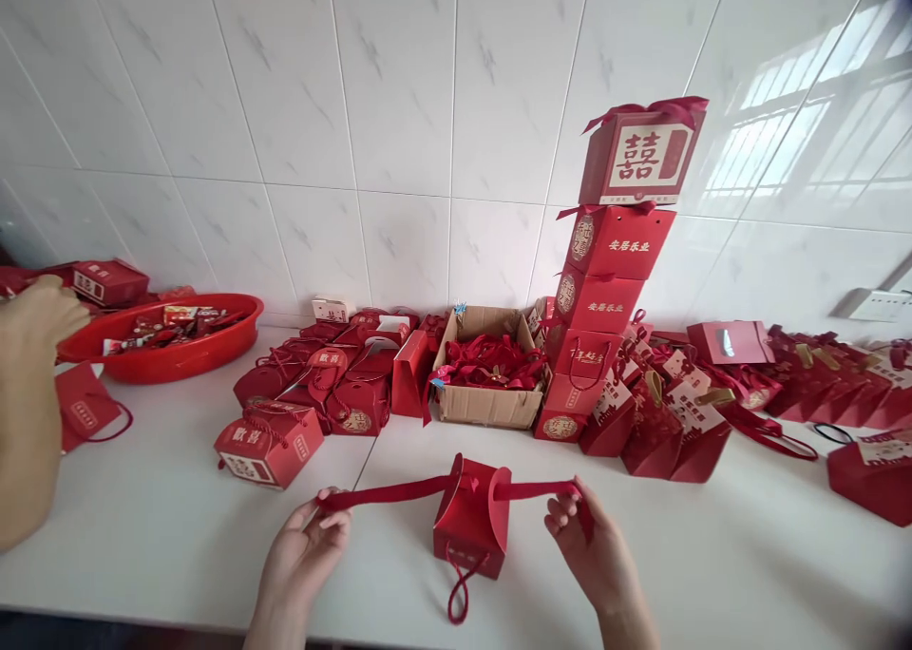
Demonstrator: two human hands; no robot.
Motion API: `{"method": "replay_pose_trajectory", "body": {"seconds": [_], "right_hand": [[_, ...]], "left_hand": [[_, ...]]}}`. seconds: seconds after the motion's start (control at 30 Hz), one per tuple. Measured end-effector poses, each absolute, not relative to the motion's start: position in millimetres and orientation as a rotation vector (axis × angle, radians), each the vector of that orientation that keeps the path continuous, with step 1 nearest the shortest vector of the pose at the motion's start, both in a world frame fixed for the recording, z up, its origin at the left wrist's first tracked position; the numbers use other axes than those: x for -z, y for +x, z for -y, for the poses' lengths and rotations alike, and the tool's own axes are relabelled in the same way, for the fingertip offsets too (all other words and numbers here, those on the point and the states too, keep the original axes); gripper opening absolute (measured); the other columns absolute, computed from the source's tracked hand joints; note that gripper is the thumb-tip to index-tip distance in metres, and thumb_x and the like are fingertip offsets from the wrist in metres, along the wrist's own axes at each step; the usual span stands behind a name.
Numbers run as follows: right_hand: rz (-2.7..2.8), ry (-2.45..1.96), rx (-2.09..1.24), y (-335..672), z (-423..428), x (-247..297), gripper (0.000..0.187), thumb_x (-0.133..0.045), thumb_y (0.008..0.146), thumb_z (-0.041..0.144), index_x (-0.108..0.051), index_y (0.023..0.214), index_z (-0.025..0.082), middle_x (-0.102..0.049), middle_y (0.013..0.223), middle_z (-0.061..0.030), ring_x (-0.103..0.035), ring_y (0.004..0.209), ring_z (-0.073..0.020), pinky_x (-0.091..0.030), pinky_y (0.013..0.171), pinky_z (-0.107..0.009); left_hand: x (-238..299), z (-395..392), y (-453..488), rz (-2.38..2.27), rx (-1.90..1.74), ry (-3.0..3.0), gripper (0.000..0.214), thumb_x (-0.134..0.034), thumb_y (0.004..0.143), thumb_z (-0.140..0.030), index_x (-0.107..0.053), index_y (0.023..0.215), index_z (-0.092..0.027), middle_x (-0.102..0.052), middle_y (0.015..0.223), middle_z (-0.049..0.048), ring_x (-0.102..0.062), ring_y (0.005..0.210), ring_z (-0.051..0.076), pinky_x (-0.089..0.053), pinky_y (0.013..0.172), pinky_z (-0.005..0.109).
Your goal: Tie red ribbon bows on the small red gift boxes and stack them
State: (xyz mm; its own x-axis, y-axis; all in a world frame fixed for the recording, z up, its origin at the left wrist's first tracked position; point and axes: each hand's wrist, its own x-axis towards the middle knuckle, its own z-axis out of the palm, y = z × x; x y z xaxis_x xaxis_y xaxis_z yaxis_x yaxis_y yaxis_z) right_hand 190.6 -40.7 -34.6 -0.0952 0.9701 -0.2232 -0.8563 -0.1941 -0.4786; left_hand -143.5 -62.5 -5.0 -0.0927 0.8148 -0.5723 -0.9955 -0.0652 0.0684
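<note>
A small red gift box (470, 526) stands on the white table in front of me, with a looped cord handle (460, 598) hanging down its near side. A red ribbon (399, 491) runs through the top of the box and stretches out to both sides. On the left, my left hand (308, 541) pinches one end of the ribbon between thumb and fingers. My right hand (588, 541) is closed on the other end, and a short tail of ribbon hangs from it. Neither hand touches the box itself.
A cardboard box (491, 406) of red ribbons stands behind. Right of it rises a tall stack of red boxes (605, 306). Finished-looking boxes (267, 446) cluster left. Another person's arm (28, 422) reaches past a red basin (171, 360) of sweets. More bags (684, 436) line the right.
</note>
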Motion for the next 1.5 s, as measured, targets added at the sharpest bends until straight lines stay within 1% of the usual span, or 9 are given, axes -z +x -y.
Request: {"method": "replay_pose_trajectory", "body": {"seconds": [0.13, 0.23, 0.4, 0.6, 0.8, 1.13, 1.27, 1.4, 1.5], "right_hand": [[0.222, -0.535, -1.626, 206.0, 34.8, 28.9, 0.018, -0.068, 0.076, 0.025, -0.057, 0.062, 0.022, -0.053, 0.062, 0.0035, -0.049, 0.056, -0.0106, -0.045, 0.054, -0.026], [0.237, -0.61, -1.54, 215.2, 31.3, 26.8, 0.016, -0.066, 0.077, 0.028, -0.06, 0.062, 0.023, -0.067, 0.086, -0.0012, -0.057, 0.066, -0.0136, -0.048, 0.058, -0.03], [0.325, -0.619, -1.516, 219.1, 29.0, 16.9, 0.009, -0.064, 0.076, 0.03, -0.066, 0.07, 0.024, -0.066, 0.113, -0.0028, -0.058, 0.071, -0.0137, -0.048, 0.06, -0.03], [0.42, -0.63, -1.465, 222.8, 22.3, -1.8, 0.014, -0.066, 0.074, 0.031, -0.063, 0.063, 0.023, -0.068, 0.087, -0.0007, -0.053, 0.061, -0.013, -0.046, 0.06, -0.031], [0.489, -0.578, -1.512, 228.0, 11.1, -24.9, 0.022, -0.068, 0.072, 0.03, -0.056, 0.056, 0.021, -0.059, 0.066, 0.0026, -0.05, 0.054, -0.0103, -0.045, 0.059, -0.028], [0.783, -0.61, -1.421, 211.2, 0.1, -68.3, 0.026, -0.064, 0.074, 0.035, -0.053, 0.056, 0.02, -0.057, 0.067, 0.0005, -0.05, 0.057, -0.0113, -0.045, 0.058, -0.026], [0.898, -0.661, -1.346, 198.0, -2.8, -80.7, 0.026, -0.061, 0.076, 0.044, -0.061, 0.063, 0.021, -0.062, 0.07, -0.0028, -0.052, 0.06, -0.0138, -0.045, 0.057, -0.027], [1.063, -0.692, -1.172, 184.2, -0.8, -89.6, 0.041, -0.046, 0.084, 0.052, -0.071, 0.074, 0.02, -0.068, 0.081, -0.0063, -0.056, 0.069, -0.0163, -0.047, 0.068, -0.031], [1.2, -0.77, -0.914, 175.3, 1.5, -92.5, 0.031, -0.053, 0.085, 0.045, -0.073, 0.083, 0.022, -0.069, 0.09, -0.004, -0.058, 0.083, -0.0179, -0.045, 0.08, -0.032]], "left_hand": [[-0.6, 60.5, -149.8, -0.484, -1.671, -0.44, 0.02, -0.035, 0.085, -0.003, -0.051, 0.081, -0.015, -0.056, 0.064, 0.0002, -0.054, 0.05, 0.009, -0.041, 0.037, 0.017], [-5.0, 60.4, -151.5, -0.492, -1.703, -0.428, 0.022, -0.035, 0.086, -0.003, -0.052, 0.081, -0.015, -0.057, 0.063, -0.0002, -0.052, 0.047, 0.008, -0.041, 0.038, 0.018], [-14.1, 59.3, -151.9, -0.586, -1.7, -0.369, 0.021, -0.034, 0.087, -0.004, -0.052, 0.083, -0.015, -0.057, 0.064, 0.0, -0.053, 0.048, 0.007, -0.041, 0.04, 0.017], [-33.8, 48.2, -153.4, -0.693, -1.712, -0.229, 0.019, -0.037, 0.082, -0.002, -0.048, 0.077, -0.017, -0.055, 0.061, -0.0019, -0.052, 0.047, 0.008, -0.039, 0.042, 0.018], [-71.3, 35.0, -143.5, -0.674, -1.784, 0.05, 0.019, -0.037, 0.079, -0.003, -0.052, 0.084, -0.014, -0.057, 0.065, 0.0002, -0.057, 0.051, 0.01, -0.036, 0.04, 0.02], [-129.1, 28.4, -104.7, -0.627, -1.714, 0.379, 0.009, -0.045, 0.077, -0.011, -0.05, 0.072, -0.016, -0.055, 0.061, 0.0002, -0.054, 0.052, 0.012, -0.04, 0.042, 0.02], [-145.8, 19.5, -86.4, -0.617, -1.663, 0.532, 0.011, -0.05, 0.078, -0.014, -0.053, 0.067, -0.016, -0.059, 0.064, -0.0002, -0.056, 0.054, 0.011, -0.039, 0.042, 0.02], [-156.6, 11.5, -65.9, -0.688, -1.628, 0.662, 0.008, -0.058, 0.077, -0.016, -0.061, 0.069, -0.015, -0.064, 0.067, 0.0006, -0.059, 0.057, 0.011, -0.04, 0.046, 0.019], [-158.4, 6.6, -54.6, -0.715, -1.654, 0.783, 0.003, -0.066, 0.072, -0.016, -0.066, 0.071, -0.014, -0.068, 0.069, 0.0015, -0.062, 0.063, 0.011, -0.043, 0.052, 0.02]]}}
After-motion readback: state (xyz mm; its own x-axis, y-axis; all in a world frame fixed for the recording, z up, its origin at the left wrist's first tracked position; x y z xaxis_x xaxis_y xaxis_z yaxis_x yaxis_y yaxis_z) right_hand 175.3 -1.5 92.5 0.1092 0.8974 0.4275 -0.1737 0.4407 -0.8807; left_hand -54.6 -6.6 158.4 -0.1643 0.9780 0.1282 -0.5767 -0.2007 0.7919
